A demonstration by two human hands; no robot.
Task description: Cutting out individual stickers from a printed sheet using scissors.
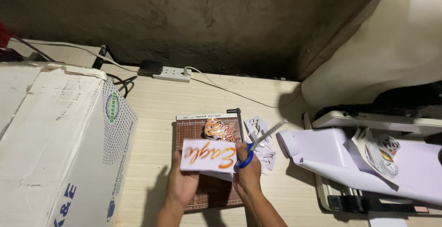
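Note:
My left hand (180, 184) holds a white paper sheet (207, 155) printed with orange and red lettering, gripping it from below at its left end. My right hand (247, 174) grips blue-handled scissors (258, 145) at the sheet's right edge, blades pointing up and to the right. Both hands hover over a brown paper cutter board (189, 128) lying on the light wooden table. Another orange printed cutout (222, 130) lies on the board behind the sheet.
A large white cardboard box (55, 139) stands at the left. Paper scraps (260, 130) lie right of the board. A white machine with a rolled sheet and stickers (368, 158) fills the right side. A power strip (171, 73) with cables runs along the dark wall.

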